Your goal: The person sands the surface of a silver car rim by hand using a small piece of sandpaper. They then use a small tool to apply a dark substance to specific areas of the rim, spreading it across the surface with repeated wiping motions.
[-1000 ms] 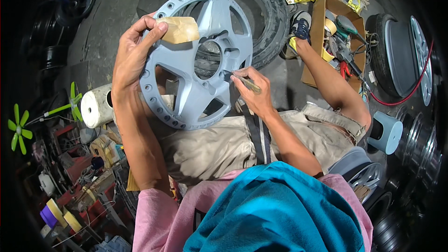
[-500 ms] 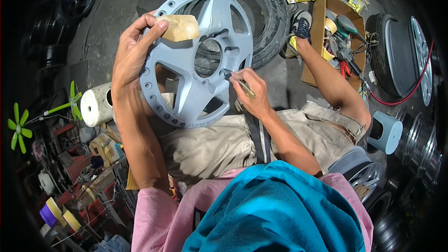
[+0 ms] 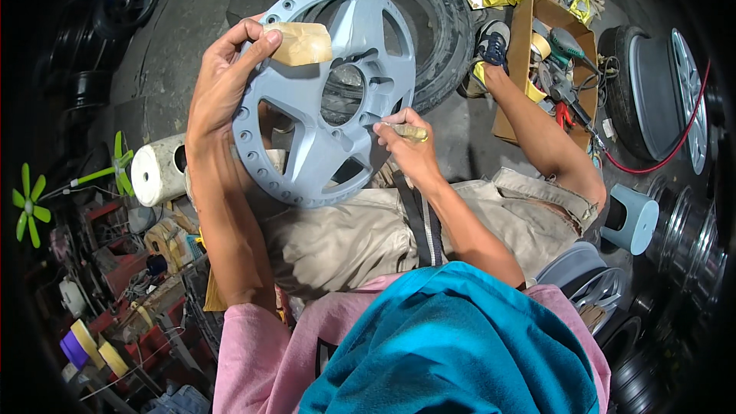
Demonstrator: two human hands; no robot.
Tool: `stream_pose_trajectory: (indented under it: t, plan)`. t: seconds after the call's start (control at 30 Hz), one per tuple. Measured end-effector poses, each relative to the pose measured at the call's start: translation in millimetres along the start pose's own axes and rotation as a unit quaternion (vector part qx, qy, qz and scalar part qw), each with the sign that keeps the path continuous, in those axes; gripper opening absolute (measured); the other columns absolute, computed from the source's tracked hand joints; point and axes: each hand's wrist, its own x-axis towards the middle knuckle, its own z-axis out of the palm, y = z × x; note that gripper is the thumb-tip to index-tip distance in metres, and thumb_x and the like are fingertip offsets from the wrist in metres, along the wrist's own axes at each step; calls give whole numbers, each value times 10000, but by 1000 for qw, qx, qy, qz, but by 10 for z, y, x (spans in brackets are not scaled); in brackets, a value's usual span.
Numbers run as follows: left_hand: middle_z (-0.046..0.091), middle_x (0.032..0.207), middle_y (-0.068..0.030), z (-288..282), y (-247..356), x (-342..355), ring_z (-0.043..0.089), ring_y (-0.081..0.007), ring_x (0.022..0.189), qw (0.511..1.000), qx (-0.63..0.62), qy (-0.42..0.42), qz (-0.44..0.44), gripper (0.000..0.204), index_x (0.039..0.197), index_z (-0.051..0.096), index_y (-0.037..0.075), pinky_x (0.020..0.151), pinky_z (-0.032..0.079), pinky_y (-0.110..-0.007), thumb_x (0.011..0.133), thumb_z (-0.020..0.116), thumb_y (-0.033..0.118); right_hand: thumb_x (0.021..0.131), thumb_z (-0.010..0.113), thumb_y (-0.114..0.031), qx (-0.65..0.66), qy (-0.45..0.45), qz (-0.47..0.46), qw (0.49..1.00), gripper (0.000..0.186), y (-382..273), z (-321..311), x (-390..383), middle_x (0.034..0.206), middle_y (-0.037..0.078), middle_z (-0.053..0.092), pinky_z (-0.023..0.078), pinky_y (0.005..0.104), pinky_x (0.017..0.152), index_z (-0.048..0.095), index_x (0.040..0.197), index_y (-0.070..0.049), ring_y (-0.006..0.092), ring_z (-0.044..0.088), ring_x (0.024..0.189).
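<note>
A light grey wheel face (image 3: 307, 149) with spokes and a ring of small holes is tilted up over my lap. At its upper left rim, my left hand (image 3: 222, 80) is closed, pinching a tan, creased card-like piece (image 3: 304, 44) between thumb and fingers; the rim lies against this hand. My right hand (image 3: 410, 146) is closed round a thin tool with a yellowish handle (image 3: 412, 133), beside the wheel's centre hole. The tool's working end meets the hub near a bolt hole, partly hidden by my fingers, so its kind is unclear.
Beyond the wheel a black tyre (image 3: 452, 54) lies on the dark floor. At the right stand a cardboard box (image 3: 521, 54) of power tools and tape, another wheel with tyre (image 3: 648, 92), a red hose (image 3: 652, 169) and a light blue stool (image 3: 640, 218). A white cylinder (image 3: 153, 175) lies left.
My right hand has turned at the hub, and the tool's handle now points more to the right. The wheel and left hand have shifted only slightly.
</note>
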Motion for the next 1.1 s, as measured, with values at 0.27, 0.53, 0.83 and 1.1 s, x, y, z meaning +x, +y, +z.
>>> stream_pose_trajectory:
  t: [0.27,0.53,0.83,1.1]
  plan:
    - [625,1413,-117,-25,-27,18,631,-175,1095,1000,-4,2,9,224,864,665,53,935,508,-317,923,843,174,973,754,-68,24,21,-39,999,101,-34,-95,-67,927,82,748,549,303,705,667,969,-17,131,701,786]
    - [624,1396,-100,-17,-33,36,621,-173,1093,1000,-1,10,-3,220,870,668,61,929,502,-319,920,846,180,934,772,-57,-177,16,-302,936,127,78,-150,-19,918,131,742,544,332,736,678,943,28,216,708,811]
    - [638,1343,-91,-68,-55,1,614,-149,1069,1000,-5,-1,17,208,862,662,63,915,497,-292,932,833,157,954,774,-94,90,-39,55,994,128,83,-214,84,937,85,739,569,350,737,679,989,-15,169,712,823]
    - [679,1229,-62,-238,-208,8,638,-127,1028,998,-24,43,-32,179,896,654,66,921,520,-276,956,806,138,962,768,-87,124,-29,-20,992,130,-79,-169,-84,966,67,768,568,275,798,707,1038,-2,127,707,856]
